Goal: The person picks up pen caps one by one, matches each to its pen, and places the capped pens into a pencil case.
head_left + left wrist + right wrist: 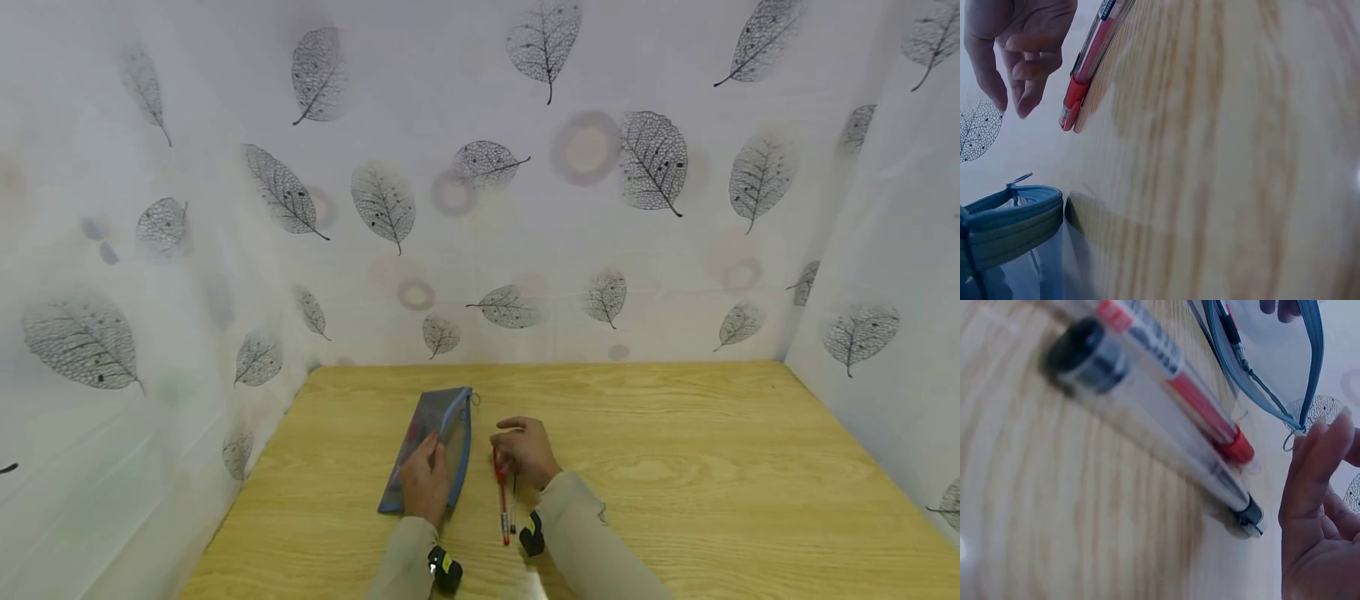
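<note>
A blue-edged see-through zip pouch (433, 410) lies on the left of the table, its mouth gaping in both wrist views. My left hand (425, 485) is over it and pinches its upper edge; in the right wrist view only a few fingertips (1282, 309) show beyond the rim. To the right, a red pen (1200, 406) and a black-capped clear pen (1172, 447) lie side by side on the table. Just above their far ends hovers my right hand (527, 452), fingers loosely bent, holding nothing. Inside the pouch, a dark pen-like item (1230, 328) shows through.
Beneath everything is a wood-grain tabletop (675, 483). Pale curtains with leaf prints (525, 250) stand behind it and along both sides. A small pull ring (476, 400) hangs at the pouch's far corner.
</note>
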